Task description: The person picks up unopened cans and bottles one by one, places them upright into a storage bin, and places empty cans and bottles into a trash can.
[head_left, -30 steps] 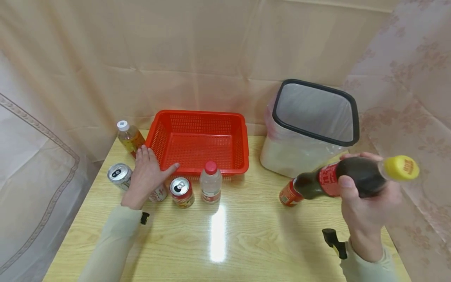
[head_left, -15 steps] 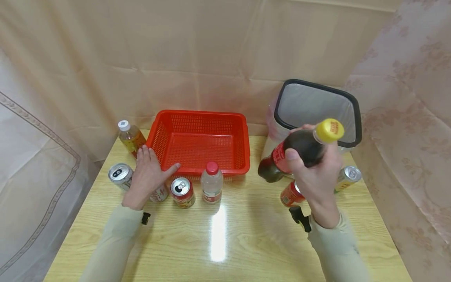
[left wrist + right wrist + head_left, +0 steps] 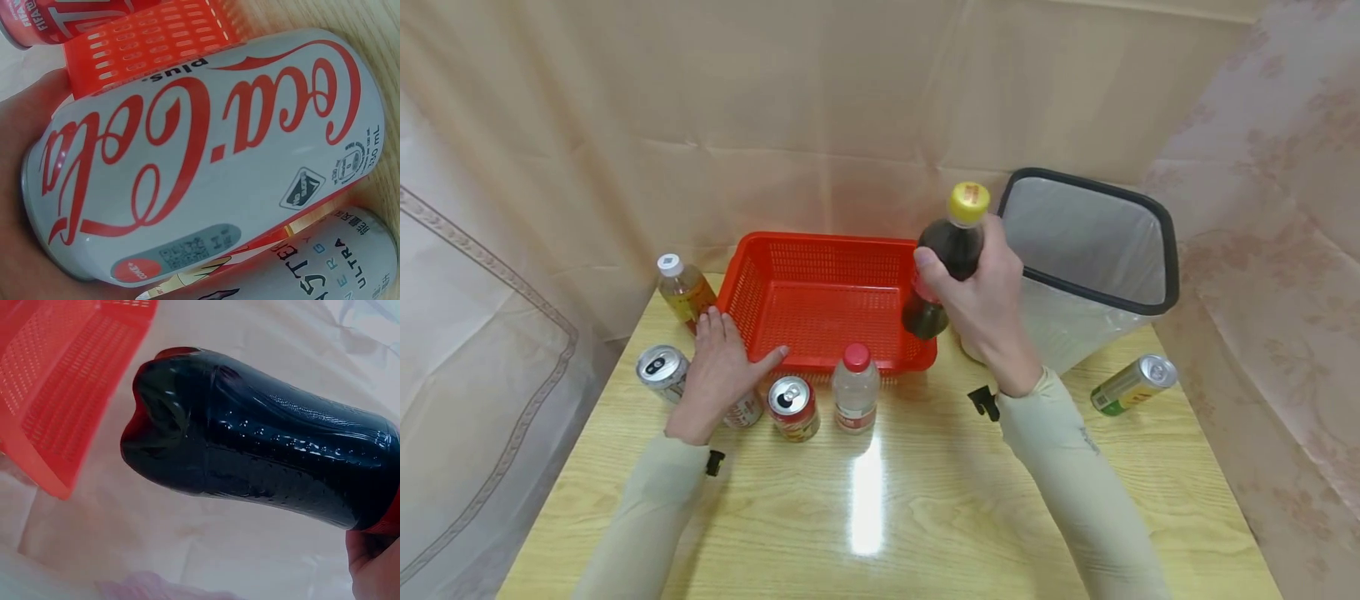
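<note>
My right hand (image 3: pixel 988 308) grips a dark cola bottle (image 3: pixel 953 248) with a yellow cap and red label. The bottle is in the air at the right end of the red plastic basket (image 3: pixel 831 365); in the right wrist view its base (image 3: pixel 165 419) points toward the basket and stands apart from it. My left hand (image 3: pixel 718 375) lies over a white Coca-Cola can (image 3: pixel 206 150), its fingers straight and thumb spread along the basket's near-left corner. The can's top is hidden under that hand.
Left of the basket stand an amber drink bottle (image 3: pixel 688 298) and a grey energy can (image 3: pixel 662 369). In front are a red-and-gold can (image 3: pixel 793 408) and a clear red-capped bottle (image 3: pixel 855 390). A lined bin (image 3: pixel 1097 289) and a green-gold can (image 3: pixel 1135 385) are at right.
My right hand has carried the cola bottle leftward and away from me, from the table's right side to the basket, tilting it more upright. The red can at right is now hidden. My left hand stays put.
</note>
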A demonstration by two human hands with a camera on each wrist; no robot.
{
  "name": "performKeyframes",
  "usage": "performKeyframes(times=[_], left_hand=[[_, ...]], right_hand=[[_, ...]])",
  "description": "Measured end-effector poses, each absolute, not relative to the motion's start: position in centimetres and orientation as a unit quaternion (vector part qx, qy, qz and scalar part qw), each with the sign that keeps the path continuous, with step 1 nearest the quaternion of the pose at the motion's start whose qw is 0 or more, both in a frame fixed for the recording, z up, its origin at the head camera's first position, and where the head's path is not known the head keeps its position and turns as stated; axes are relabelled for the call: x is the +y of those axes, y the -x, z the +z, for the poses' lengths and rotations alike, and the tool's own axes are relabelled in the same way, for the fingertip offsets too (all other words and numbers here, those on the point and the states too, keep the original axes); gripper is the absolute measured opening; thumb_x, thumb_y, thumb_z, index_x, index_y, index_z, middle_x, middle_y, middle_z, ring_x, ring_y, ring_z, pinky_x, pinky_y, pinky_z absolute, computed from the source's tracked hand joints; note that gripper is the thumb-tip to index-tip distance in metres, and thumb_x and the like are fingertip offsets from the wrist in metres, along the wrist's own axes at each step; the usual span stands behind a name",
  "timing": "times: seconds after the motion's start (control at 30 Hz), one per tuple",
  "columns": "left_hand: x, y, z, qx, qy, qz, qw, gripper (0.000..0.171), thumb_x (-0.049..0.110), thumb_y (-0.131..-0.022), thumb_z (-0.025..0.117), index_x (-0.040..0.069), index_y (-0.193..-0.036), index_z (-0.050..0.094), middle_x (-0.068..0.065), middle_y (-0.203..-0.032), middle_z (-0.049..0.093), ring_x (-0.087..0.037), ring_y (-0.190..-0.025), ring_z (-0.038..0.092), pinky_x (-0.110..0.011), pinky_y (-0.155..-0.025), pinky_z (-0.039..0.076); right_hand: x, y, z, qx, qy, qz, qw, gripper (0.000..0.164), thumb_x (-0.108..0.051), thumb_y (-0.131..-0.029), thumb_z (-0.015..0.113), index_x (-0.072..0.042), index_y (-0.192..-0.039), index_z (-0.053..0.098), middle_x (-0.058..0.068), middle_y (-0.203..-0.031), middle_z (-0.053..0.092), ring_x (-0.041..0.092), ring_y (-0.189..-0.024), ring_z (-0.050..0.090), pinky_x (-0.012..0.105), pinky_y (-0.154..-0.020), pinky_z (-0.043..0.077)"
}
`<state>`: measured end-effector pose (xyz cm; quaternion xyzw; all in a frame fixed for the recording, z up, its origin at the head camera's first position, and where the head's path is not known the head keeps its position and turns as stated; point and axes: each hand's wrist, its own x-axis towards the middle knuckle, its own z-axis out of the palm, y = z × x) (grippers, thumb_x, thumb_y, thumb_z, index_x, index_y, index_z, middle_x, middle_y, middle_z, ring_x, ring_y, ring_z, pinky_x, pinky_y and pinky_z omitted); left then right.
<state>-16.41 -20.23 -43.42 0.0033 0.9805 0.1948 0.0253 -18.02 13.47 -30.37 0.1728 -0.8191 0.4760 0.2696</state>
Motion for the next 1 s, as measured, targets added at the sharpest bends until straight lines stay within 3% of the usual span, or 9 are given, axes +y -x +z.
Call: performKeyframes(times=[0.13, 0.4, 0.6, 0.87, 1.0], left_hand=[[-20.1, 16.5, -43.5, 0.981, -0.002, 0.194, 0.026, 0.118, 0.066, -0.095, 0.059, -0.024, -0.153, 0.008, -0.043, -0.162, -0.002, -0.058, -0.151, 0.001, -0.063, -0.123, 0.01], [-20.0, 16.5, -43.6, 0.98, -0.004, 0.196, 0.023, 0.118, 0.066, -0.095, 0.058, -0.024, -0.152, 0.009, -0.044, -0.161, -0.002, -0.058, -0.151, 0.001, -0.063, -0.124, 0.009], [-20.1, 16.5, -43.5, 0.98, -0.002, 0.196, 0.018, 0.118, 0.066, -0.095, 0.058, -0.024, -0.153, 0.009, -0.043, -0.162, -0.001, -0.058, -0.151, 0.001, -0.063, -0.124, 0.009], [-20.2, 16.5, -43.5, 0.981, -0.002, 0.193, 0.017, 0.117, 0.065, -0.095, 0.06, -0.025, -0.152, 0.01, -0.044, -0.161, 0.0, -0.059, -0.151, 0.002, -0.063, -0.124, 0.009], [-20.2, 16.4, -43.5, 0.981, -0.001, 0.195, 0.018, 0.118, 0.065, -0.095, 0.06, -0.025, -0.152, 0.009, -0.044, -0.161, -0.001, -0.059, -0.151, 0.001, -0.063, -0.124, 0.009]], right_hand=[[12.4, 20.2, -30.6, -0.839, -0.137, 0.478, 0.22, 0.057, -0.049, -0.093, 0.069, -0.009, -0.129, 0.051, 0.003, -0.108, 0.061, 0.019, -0.094, 0.057, 0.039, -0.078, 0.052], [10.9, 24.3, -31.9, -0.875, -0.137, 0.425, 0.188, 0.065, -0.054, -0.093, 0.069, -0.006, -0.132, 0.049, 0.012, -0.11, 0.063, 0.026, -0.093, 0.059, 0.04, -0.078, 0.056], [9.7, 26.5, -33.2, -0.892, -0.119, 0.405, 0.159, 0.066, -0.054, -0.093, 0.071, -0.007, -0.133, 0.048, 0.012, -0.109, 0.063, 0.027, -0.094, 0.06, 0.04, -0.08, 0.058], [8.3, 29.2, -35.3, -0.895, -0.079, 0.432, 0.077, 0.068, -0.051, -0.094, 0.072, -0.011, -0.139, 0.042, 0.008, -0.12, 0.061, 0.024, -0.105, 0.061, 0.038, -0.091, 0.059], [8.0, 30.3, -36.2, -0.895, -0.066, 0.435, 0.071, 0.069, -0.05, -0.094, 0.072, -0.011, -0.141, 0.041, 0.009, -0.122, 0.06, 0.025, -0.107, 0.06, 0.039, -0.094, 0.057]])
